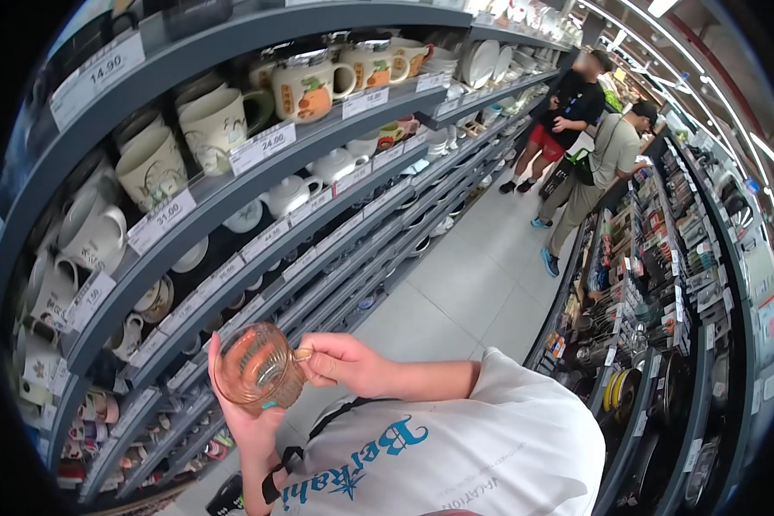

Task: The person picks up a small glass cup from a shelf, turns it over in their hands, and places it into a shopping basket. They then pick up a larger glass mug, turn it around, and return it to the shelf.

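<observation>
An amber-tinted, ribbed glass mug (pixel 256 365) is held up between my two hands, tilted so that I look into it. My right hand (pixel 342 359) pinches its handle, fingers closed. Around the mug's far side and underside curls my left hand (pixel 251 427), partly hidden behind the glass. A small teal patch shows low on the mug. The shelf of ceramic mugs (pixel 305 90) stands behind and to the left of my hands.
Price tags (pixel 262 148) line the curved shelf edges on the left. White teapots (pixel 290 196) sit one level lower. Two people (pixel 559 116) stand farther along the tiled aisle (pixel 460 275). On the right runs a rack of kitchenware (pixel 636 292).
</observation>
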The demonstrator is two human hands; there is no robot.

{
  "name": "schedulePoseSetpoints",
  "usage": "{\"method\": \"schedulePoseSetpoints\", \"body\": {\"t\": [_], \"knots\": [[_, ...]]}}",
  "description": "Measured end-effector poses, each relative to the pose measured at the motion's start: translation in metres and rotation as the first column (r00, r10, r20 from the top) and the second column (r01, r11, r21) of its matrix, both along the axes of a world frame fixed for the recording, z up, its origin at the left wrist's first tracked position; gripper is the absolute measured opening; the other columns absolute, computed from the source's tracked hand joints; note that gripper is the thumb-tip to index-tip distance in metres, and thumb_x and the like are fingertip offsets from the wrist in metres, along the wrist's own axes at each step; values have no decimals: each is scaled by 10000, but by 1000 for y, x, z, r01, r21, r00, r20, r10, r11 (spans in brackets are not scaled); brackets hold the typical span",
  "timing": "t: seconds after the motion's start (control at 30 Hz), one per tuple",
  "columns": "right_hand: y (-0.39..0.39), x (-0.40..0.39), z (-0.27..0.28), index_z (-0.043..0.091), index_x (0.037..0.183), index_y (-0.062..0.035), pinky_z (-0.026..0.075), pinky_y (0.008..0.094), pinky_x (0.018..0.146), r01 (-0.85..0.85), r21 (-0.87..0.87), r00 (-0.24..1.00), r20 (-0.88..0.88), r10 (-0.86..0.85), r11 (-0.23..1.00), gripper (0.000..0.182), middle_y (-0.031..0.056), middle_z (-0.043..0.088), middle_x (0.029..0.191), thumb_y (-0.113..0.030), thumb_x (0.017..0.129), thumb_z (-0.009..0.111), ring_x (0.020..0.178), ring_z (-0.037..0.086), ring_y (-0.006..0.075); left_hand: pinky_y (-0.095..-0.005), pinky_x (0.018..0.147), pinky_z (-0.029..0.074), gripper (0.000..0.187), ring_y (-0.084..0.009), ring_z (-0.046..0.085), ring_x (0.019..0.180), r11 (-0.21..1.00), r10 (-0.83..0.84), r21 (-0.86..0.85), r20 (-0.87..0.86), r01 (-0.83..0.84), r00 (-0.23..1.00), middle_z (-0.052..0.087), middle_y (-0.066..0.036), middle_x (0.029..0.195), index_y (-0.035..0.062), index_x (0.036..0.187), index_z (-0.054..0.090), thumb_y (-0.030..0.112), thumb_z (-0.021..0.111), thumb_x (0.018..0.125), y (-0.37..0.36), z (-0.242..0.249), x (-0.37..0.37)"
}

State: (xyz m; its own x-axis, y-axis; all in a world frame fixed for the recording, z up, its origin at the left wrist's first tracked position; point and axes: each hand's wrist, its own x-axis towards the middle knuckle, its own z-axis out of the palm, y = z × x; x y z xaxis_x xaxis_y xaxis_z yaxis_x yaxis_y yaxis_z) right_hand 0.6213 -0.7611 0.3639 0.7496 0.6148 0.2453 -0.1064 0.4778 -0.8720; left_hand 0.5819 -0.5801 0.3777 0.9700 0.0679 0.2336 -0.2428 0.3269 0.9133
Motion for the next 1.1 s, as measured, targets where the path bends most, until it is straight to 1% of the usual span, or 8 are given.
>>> {"method": "schedulePoseSetpoints", "body": {"t": [0.07,0.4,0.7,0.77,0.9,1.0,1.07,1.1], "knots": [[-4,-1,-1,463,883,-74,294,236,553,17,-20,1000,2,-16,1000,267,-24,396,732,-302,1019,431,607,339,77,-412,1016,431,1214,-295,450,1273,999,2,37,-47,0,999,396,-169,1385,54,1486,106,424,873,622,-5,3,2],[-10,3,-6,465,870,-75,297,230,556,25,18,1000,11,-25,1000,283,-20,409,744,-311,1020,420,605,350,79,-399,1032,412,1164,-281,448,1261,998,-13,60,-39,15,999,394,-165,1375,48,1484,115,436,842,663,-11,2,6],[-9,7,-4,475,890,-64,301,228,558,-11,13,1000,3,11,1000,291,-20,402,744,-323,1016,432,601,343,76,-401,1032,411,1165,-279,453,1258,998,32,51,-9,-32,999,400,-160,1372,52,1484,131,432,848,649,-11,-3,5],[-8,6,-5,471,893,-61,318,218,559,-16,54,999,-43,18,998,197,-28,405,750,-203,1022,423,612,364,65,-404,1031,414,1171,-283,453,1259,999,32,40,-38,-30,999,398,-158,1374,57,1485,132,427,854,640,-17,8,2],[-9,5,-7,471,895,-55,321,221,556,-12,85,999,-36,15,996,199,-21,405,758,-202,1021,425,612,366,68,-412,1025,423,1189,-289,455,1260,999,31,27,-57,-29,998,394,-157,1379,70,1488,133,418,865,619,-19,9,1],[-11,3,-7,470,893,-52,324,223,555,1,85,1000,-16,0,996,206,-17,405,759,-205,1022,422,609,366,71,-393,1043,414,1156,-275,471,1249,999,39,17,-48,-38,998,431,-160,1349,48,1478,175,424,860,627,-23,12,0],[-11,2,-8,494,911,-53,324,228,561,18,78,1000,10,-19,997,276,-20,418,761,-305,1014,444,600,376,78,-393,1041,415,1163,-275,472,1247,999,34,11,-52,-33,998,435,-158,1346,47,1478,176,429,864,621,-25,14,0],[-12,1,-6,494,911,-53,324,228,561,20,80,1000,10,-21,997,276,-20,418,761,-305,1014,444,600,376,78,-394,1040,416,1171,-274,473,1246,999,34,3,-57,-34,998,438,-156,1344,47,1477,178,435,868,614,-25,15,-1]]}}
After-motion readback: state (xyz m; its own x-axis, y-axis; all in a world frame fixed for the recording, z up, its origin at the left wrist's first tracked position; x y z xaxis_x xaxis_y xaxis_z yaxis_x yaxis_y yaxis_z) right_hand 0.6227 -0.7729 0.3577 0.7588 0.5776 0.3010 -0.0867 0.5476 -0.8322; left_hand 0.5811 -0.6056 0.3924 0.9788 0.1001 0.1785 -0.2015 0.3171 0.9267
